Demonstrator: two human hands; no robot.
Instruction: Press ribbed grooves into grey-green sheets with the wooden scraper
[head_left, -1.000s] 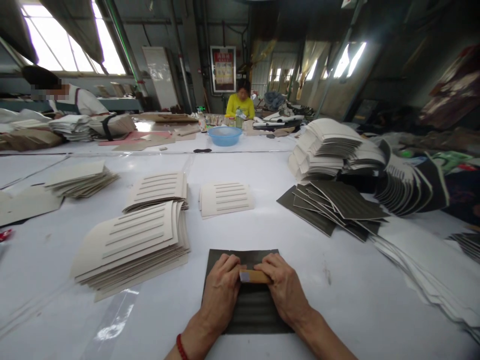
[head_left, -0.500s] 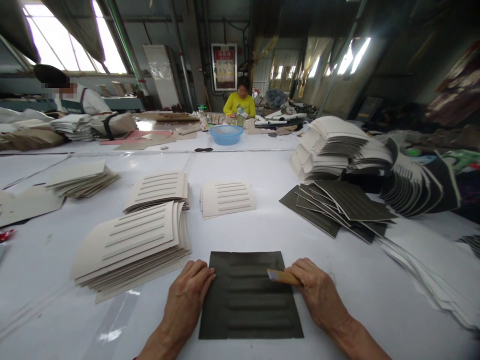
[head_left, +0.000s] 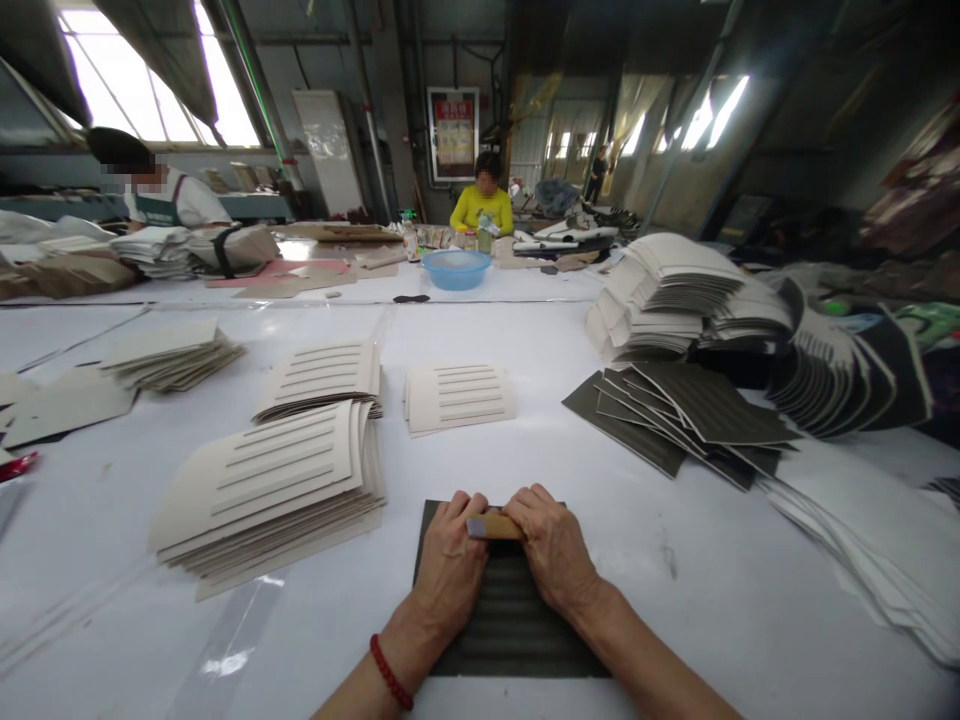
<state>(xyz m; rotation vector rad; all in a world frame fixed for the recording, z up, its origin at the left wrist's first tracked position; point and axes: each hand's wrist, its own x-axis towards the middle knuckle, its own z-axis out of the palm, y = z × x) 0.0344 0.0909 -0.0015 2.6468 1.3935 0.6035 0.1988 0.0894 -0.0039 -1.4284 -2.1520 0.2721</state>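
Note:
A dark ribbed panel (head_left: 517, 640) lies flat on the white table before me, its upper part covered by both hands. My left hand (head_left: 456, 550) is over its upper left, fingers curled together onto the top rib area; the fingertips are partly hidden. My right hand (head_left: 551, 548) is closed around a flat tan tool with a pale squared end (head_left: 495, 527), which points left across the back of my left fingers. The right fingertips also bear on the panel near its top edge. A red bead bracelet (head_left: 390, 672) circles my left wrist.
Stacks of cream slotted panels (head_left: 281, 460) stand left, with a smaller pile (head_left: 461, 397) ahead. Dark panels (head_left: 675, 415) fan out on the right beside tall cream stacks (head_left: 667, 290) and white sheets (head_left: 862, 540). A blue basin (head_left: 455, 270) and two seated people are farther back.
Both hands have moved inward from the panel's sides onto its upper part, close together. The tan tool has shifted left with my right hand. The bracelet has come into view.

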